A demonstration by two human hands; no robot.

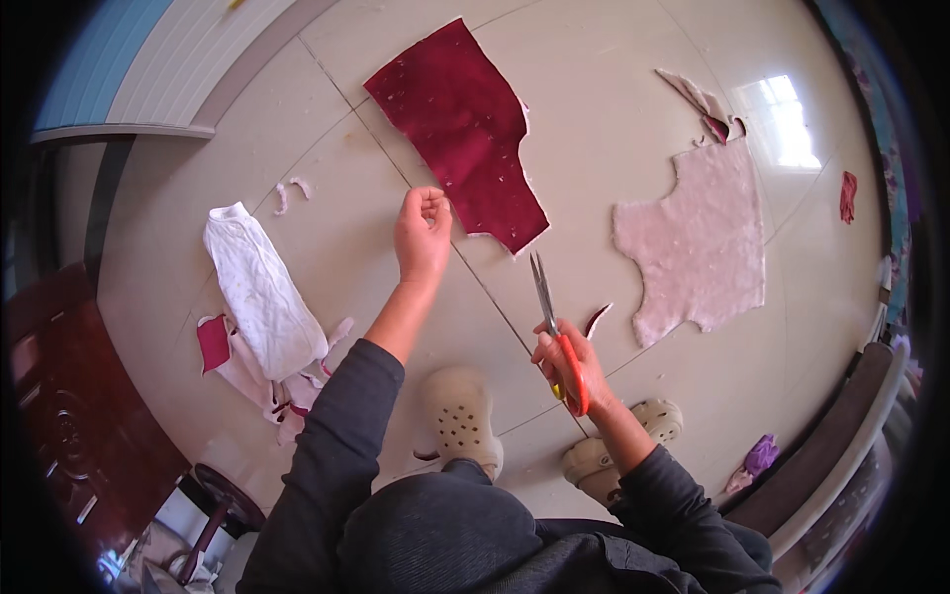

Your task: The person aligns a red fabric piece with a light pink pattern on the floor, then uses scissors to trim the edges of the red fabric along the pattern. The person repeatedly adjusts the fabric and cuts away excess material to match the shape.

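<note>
My left hand (424, 236) is closed with its fingers curled into a pinch. It is beside the lower left edge of a dark red fabric piece (463, 129); whether it touches the cloth or holds some small bit I cannot tell. Scissors with orange-red handles (573, 374) are gripped in my right hand (584, 361), their blades pointing away from me and nearly closed. Right of the scissors a pale pink fleecy fabric piece (708, 238) lies flat on the floor, cut with curved notches. A thin dark red offcut (598, 318) is near my right hand.
A folded white garment (262, 292) rests on pink and red scraps (213, 344) at left. Narrow offcuts (698, 99) lie at the far right. My beige clogs (460, 416) stand on the tiles. Dark wooden furniture (79, 416) borders the left; a cushioned seat (821, 445) borders the right.
</note>
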